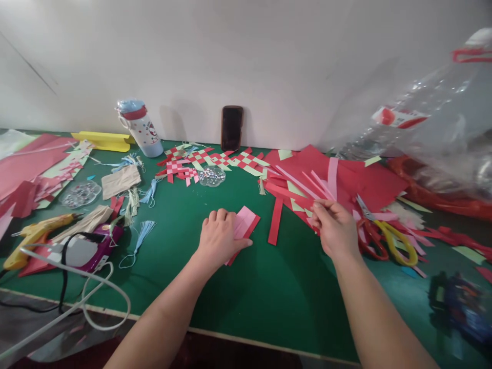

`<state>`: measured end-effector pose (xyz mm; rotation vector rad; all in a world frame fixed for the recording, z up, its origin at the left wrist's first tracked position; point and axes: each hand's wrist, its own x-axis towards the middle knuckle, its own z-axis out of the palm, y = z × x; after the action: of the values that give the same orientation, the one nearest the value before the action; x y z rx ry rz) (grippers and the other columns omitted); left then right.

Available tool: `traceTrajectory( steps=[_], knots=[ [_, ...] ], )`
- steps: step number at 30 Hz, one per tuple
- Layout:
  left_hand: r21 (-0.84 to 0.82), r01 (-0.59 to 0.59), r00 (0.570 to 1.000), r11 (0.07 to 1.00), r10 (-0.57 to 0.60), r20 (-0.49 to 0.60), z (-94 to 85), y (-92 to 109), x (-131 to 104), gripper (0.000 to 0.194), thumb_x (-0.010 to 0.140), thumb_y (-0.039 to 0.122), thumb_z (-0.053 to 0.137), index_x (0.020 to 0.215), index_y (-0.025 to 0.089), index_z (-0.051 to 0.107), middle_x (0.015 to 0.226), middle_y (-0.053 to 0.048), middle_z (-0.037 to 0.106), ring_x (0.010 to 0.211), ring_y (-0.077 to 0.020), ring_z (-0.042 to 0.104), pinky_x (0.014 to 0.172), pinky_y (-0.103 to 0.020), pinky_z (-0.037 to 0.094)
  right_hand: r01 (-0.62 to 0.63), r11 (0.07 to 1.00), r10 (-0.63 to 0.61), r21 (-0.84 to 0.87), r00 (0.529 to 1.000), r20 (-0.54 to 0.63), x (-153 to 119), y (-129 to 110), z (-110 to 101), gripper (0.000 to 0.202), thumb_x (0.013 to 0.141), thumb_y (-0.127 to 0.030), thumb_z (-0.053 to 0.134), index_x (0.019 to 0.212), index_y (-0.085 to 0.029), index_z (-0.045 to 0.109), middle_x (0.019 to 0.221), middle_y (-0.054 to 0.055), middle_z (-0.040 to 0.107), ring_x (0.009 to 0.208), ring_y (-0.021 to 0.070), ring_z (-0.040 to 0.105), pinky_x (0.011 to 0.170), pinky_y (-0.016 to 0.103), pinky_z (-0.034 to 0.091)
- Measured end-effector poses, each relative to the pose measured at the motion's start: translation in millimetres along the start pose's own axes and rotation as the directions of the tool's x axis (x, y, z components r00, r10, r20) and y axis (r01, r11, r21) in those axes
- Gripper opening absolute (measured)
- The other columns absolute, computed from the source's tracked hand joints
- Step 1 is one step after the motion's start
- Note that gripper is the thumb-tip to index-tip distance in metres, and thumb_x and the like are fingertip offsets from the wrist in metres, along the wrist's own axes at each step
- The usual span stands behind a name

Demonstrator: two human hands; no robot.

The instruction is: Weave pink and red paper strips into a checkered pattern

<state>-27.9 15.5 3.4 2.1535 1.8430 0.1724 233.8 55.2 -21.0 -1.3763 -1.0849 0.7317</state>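
Observation:
My left hand (218, 237) presses on several pink and red paper strips (246, 221) laid side by side on the table, its fingers curled over their left side and the thumb across them. To the right, my right hand (335, 225) is closed in a pinch on a pink paper strip (294, 180) at the heap of paper. Between the hands lies a loose red paper strip (275, 221). Beside my right hand are scissors with red handles (371, 240) and yellow handles (397, 243).
Behind stand a phone (232, 128), a bottle (140, 128) and woven paper pieces (215, 158). At left lie a glue gun (38, 233), tassels (143, 236), a dish of beads (80, 193) and looping cables (109, 281). Red sheets (319, 164) and plastic bags (438, 123) fill the right.

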Motion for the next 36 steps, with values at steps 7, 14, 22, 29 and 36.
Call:
traceTrajectory(
  steps=[7, 14, 22, 29, 36],
  knots=[
    [0.052, -0.044, 0.999, 0.998, 0.042, 0.030, 0.4, 2, -1, 0.032, 0.092, 0.028, 0.054, 0.123, 0.020, 0.053, 0.118, -0.011, 0.056, 0.110, -0.0286, 0.053, 0.092, -0.039, 0.042, 0.043, 0.998, -0.045, -0.050, 0.998, -0.034, -5, -1, 1, 0.028, 0.077, -0.045, 0.068, 0.088, -0.020, 0.065, 0.062, -0.003, 0.053, 0.052, 0.0107, 0.046, 0.047, 0.025, 0.040],
    [0.076, -0.053, 0.997, 0.996, 0.048, 0.062, -1.5, 1, 9, 0.023, 0.093, 0.017, 0.047, 0.114, 0.018, 0.056, 0.105, -0.011, 0.062, 0.104, -0.0255, 0.059, 0.093, -0.036, 0.042, 0.090, 0.992, -0.091, -0.091, 0.996, -0.005, -12, -10, 2, 0.028, 0.079, -0.046, 0.067, 0.089, -0.020, 0.066, 0.070, 0.000, 0.059, 0.058, 0.0132, 0.051, 0.054, 0.027, 0.045],
    [0.096, -0.030, 0.998, 0.995, 0.024, 0.055, -8.9, 7, 14, 0.027, 0.092, 0.010, 0.039, 0.108, 0.015, 0.059, 0.102, -0.014, 0.063, 0.095, -0.0269, 0.063, 0.085, -0.037, 0.045, 0.099, 0.992, -0.097, -0.080, 0.995, 0.027, -15, -15, 4, 0.025, 0.079, -0.044, 0.066, 0.087, -0.020, 0.066, 0.073, 0.002, 0.062, 0.061, 0.0138, 0.054, 0.056, 0.028, 0.046],
    [-0.036, 0.033, 0.999, 0.999, -0.032, 0.023, -14.1, 1, 22, 0.029, 0.085, 0.003, 0.044, 0.105, 0.015, 0.061, 0.097, -0.013, 0.064, 0.095, -0.0284, 0.064, 0.084, -0.038, 0.046, 0.082, 0.997, -0.082, -0.008, 0.996, 0.021, -14, -13, 2, 0.024, 0.079, -0.043, 0.069, 0.088, -0.021, 0.066, 0.070, 0.000, 0.059, 0.059, 0.0121, 0.050, 0.053, 0.027, 0.043],
    [-0.514, 0.107, 0.988, 0.851, -0.150, -0.043, -12.8, -15, 31, 0.032, 0.090, 0.012, 0.041, 0.115, 0.021, 0.058, 0.104, -0.008, 0.065, 0.092, -0.0211, 0.066, 0.080, -0.032, 0.051, -0.031, 0.978, -0.014, 0.208, 0.978, 0.209, -9, -20, -5, 0.023, 0.078, -0.045, 0.066, 0.086, -0.026, 0.056, 0.063, -0.005, 0.046, 0.055, 0.0116, 0.044, 0.052, 0.028, 0.039]
  ],
)
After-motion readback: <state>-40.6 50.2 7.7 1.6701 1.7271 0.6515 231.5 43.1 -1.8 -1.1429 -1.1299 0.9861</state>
